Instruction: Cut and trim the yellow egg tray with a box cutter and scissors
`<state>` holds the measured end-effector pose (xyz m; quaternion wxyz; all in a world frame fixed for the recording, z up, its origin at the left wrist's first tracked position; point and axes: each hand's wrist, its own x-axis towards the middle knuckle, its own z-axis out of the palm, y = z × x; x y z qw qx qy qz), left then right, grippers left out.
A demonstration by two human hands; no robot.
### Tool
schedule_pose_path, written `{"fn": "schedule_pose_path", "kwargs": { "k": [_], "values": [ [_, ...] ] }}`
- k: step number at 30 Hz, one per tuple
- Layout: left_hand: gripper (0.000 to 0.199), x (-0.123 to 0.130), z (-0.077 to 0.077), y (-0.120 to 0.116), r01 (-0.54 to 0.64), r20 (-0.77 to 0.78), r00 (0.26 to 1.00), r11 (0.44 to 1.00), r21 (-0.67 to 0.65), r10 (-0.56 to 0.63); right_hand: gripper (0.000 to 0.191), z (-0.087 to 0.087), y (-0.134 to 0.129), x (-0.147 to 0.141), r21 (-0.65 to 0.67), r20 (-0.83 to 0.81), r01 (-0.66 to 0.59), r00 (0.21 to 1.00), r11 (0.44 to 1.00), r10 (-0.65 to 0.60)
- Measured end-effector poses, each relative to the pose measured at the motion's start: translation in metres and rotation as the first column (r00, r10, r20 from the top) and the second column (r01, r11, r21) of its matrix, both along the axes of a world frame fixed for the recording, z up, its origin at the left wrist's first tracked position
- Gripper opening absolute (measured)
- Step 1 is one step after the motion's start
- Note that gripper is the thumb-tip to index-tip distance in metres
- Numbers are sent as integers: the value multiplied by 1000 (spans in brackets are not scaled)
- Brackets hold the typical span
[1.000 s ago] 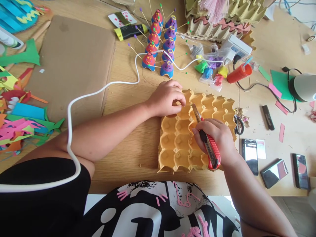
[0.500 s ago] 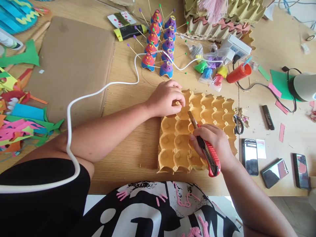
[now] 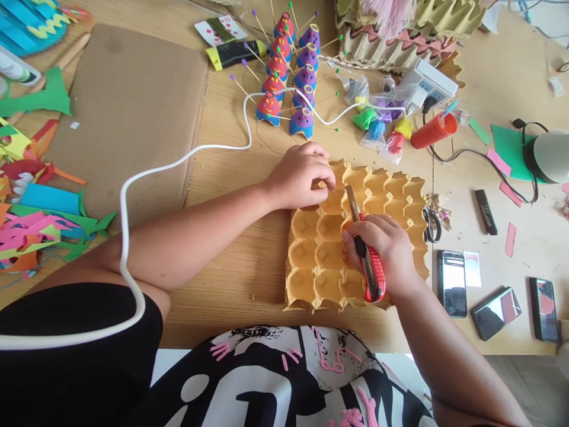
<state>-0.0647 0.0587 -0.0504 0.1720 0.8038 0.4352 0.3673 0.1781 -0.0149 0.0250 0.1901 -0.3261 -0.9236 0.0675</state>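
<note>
A yellow cardboard egg tray [image 3: 306, 255] lies on the table in front of me, cups facing up. My left hand [image 3: 304, 178] is closed on its far left corner, fingers curled over the cups. In my right hand [image 3: 386, 252], closed around it, is a red and black box cutter [image 3: 368, 264] with its blade extended. The blade points away from me, and its tip is over the tray's middle columns, close to my left fingertips. Whether the blade is cutting into the cardboard is hard to see.
Small painted egg-cup figures [image 3: 302, 121] with pin-like sticks stand beyond the tray. A white cable [image 3: 178, 157] crosses the table at left. Coloured clay bags [image 3: 377, 131], a red cup [image 3: 433, 130], scissors [image 3: 432, 225] and phones [image 3: 451, 284] lie at right. Cardboard [image 3: 142, 118] lies left.
My right hand has moved the box cutter slightly away from me, so its blade tip sits farther up the tray. My left hand stays in place on the tray.
</note>
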Motion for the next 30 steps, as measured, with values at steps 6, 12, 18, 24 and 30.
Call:
{"fn": "schedule_pose_path", "kwargs": {
  "k": [6,12,18,24,30],
  "values": [
    [18,0,0,-1,4,1,1000,1000,-10,-4,11,-8,0,0,38,104,11,994,999,-15],
    [17,1,1,-2,-10,3,1000,1000,2,10,9,-13,4,-4,-26,38,44,998,999,-43],
    [17,0,1,-2,-3,-2,1000,1000,-2,3,11,-10,-1,-4,-40,33,45,998,998,-44],
    [17,0,2,-1,0,1,1000,1000,-7,0,22,-2,13,-15,-135,50,124,992,983,-118],
    [17,2,3,-2,-13,7,1000,1000,-4,13,18,13,9,-14,-159,14,126,992,979,-126]
  ]
}}
